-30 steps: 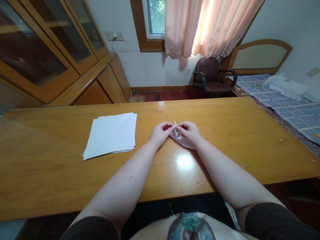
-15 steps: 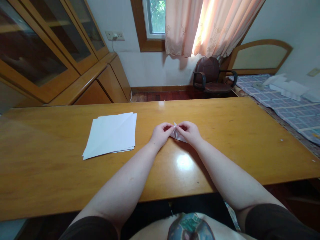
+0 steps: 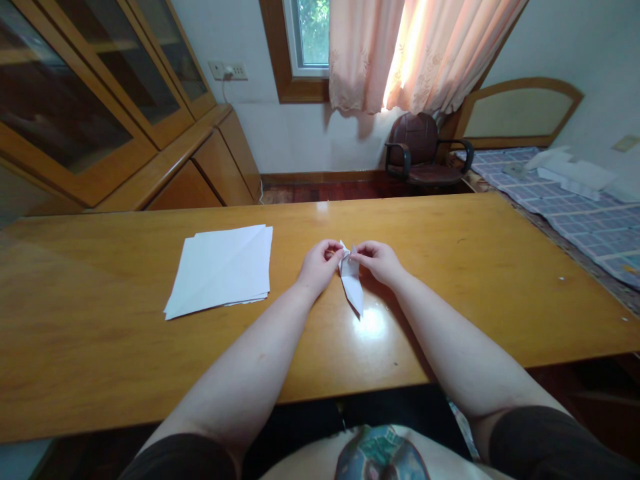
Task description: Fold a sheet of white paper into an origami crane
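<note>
holding a small, narrow piece of folded white paper (image 3: 351, 283) over a glossy yellow-brown wooden table (image 3: 475, 257), between both hands; pointed at the lower end, slanting toward the body, with small peaks up by the fingertips. cannot tell whether touching the wood or hanging just above it. pinching the upper left edge with the left hand (image 3: 320, 267), in a narrow grip, thumb close to forefinger. pinching the upper right part with the right hand (image 3: 377, 262), in a similarly narrow grip. to the left, well apart from the hands: a loose stack of plain white paper sheets (image 3: 220, 270), lying flat, uneven at the edges. beyond the table: a dark brown padded chair with black armrests (image 3: 417, 143), near pale pink curtains (image 3: 367, 53). off to the right: a bed with a blue-grey checked cover (image 3: 565, 197). at far left: a wooden cabinet with glass doors (image 3: 170, 157).
</note>
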`<state>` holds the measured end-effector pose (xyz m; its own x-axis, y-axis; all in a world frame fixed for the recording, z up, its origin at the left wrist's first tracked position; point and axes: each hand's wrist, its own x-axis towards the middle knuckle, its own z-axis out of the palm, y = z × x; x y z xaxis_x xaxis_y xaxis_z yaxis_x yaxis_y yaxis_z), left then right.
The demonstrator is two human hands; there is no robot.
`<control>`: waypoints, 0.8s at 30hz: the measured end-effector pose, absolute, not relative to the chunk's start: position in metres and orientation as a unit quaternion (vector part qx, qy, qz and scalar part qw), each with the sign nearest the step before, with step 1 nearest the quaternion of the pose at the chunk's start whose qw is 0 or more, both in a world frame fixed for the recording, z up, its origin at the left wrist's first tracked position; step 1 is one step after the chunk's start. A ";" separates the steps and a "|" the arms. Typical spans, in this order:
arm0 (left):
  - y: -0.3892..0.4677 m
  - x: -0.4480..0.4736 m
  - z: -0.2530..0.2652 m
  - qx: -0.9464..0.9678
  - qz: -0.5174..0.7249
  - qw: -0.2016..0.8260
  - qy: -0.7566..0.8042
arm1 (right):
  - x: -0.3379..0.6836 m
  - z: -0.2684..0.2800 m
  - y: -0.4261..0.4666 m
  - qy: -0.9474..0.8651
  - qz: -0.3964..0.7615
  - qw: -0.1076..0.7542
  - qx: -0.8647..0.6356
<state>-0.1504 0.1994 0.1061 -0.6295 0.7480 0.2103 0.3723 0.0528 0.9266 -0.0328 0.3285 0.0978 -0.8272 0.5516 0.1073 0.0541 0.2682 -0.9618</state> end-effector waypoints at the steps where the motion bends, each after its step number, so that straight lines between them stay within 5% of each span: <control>1: 0.199 -0.151 0.107 0.399 0.551 0.156 0.717 | -0.033 0.097 0.329 -0.759 0.576 0.227 -0.200; 12: 0.202 -0.147 0.103 0.400 0.567 0.243 0.678 | -0.030 0.103 0.325 -0.811 0.494 0.253 -0.187; 24: 0.201 -0.152 0.105 0.401 0.608 0.191 0.658 | -0.028 0.104 0.323 -0.834 0.475 0.212 -0.183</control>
<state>-0.1517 0.2006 0.1047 -0.6056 0.7598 0.2366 0.2956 -0.0613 0.9534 -0.0281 0.3229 0.1037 -0.8434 0.5067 0.1788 0.1048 0.4815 -0.8701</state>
